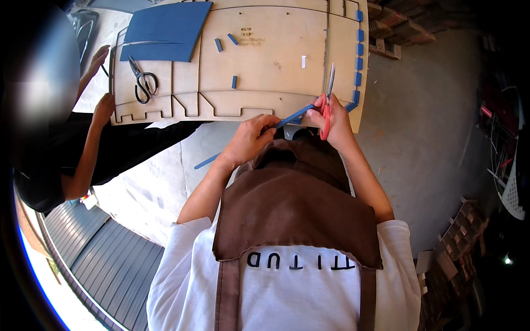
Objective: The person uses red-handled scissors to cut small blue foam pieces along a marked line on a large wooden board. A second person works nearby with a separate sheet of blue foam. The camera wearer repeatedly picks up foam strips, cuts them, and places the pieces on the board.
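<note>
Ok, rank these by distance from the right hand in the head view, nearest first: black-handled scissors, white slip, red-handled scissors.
1. Red-handled scissors: held in the right hand.
2. White slip: ahead, slightly left, on the board.
3. Black-handled scissors: far left.

"What does the blue strip look like?"
"Narrow and roughly straight, slanting up to the right. It's stretched between the left hand at its lower end and the right hand at its upper one."
"And the red-handled scissors?"
"In the right hand too, just beside the strip's upper end. The silver blades point away and look closed together; the red loops sit nearest us."
</note>
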`<state>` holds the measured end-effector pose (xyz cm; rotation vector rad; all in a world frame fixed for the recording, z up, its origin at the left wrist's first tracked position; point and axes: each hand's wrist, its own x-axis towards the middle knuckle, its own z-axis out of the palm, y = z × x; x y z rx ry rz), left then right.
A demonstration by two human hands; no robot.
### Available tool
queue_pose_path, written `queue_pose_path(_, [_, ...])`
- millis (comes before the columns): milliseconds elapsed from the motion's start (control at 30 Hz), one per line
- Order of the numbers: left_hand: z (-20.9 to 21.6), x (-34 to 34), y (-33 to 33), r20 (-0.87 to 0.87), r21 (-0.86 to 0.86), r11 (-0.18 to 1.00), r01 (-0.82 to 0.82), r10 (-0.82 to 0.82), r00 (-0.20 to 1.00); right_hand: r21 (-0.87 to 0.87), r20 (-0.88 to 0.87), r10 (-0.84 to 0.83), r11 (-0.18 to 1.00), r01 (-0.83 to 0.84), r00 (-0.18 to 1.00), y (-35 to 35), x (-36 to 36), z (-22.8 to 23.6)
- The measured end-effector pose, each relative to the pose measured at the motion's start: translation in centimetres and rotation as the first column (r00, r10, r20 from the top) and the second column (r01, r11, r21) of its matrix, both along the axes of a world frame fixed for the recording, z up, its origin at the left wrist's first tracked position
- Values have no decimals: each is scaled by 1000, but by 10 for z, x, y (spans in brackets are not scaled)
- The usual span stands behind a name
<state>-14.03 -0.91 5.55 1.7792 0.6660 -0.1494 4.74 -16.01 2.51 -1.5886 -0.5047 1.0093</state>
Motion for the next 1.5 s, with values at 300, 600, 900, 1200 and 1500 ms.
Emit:
queue_pose_path(300, [-20,22,-33,67,34,996,-87,84,994,-22,71,22,1000,-21,997,-14,-7,-17])
queue_pose_path(600, [-72,46,-48,79,544,828,-135,110,991,-266,517,-136,913,310,845,-80,32,-37])
queue_pose_path(900, [-74,52,-55,39,612,789,-59,45,998,-393,586,-112,827,403,802,-112,35,-58])
queue_pose_path(1200, [-71,62,-52,-58,631,774,46,-11,998,-394,561,-126,828,398,818,-111,39,-54])
queue_pose_path(1500, [-78,66,-55,-41,686,725,52,-34,999,-386,563,-125,835,393,817,-111,39,-54])
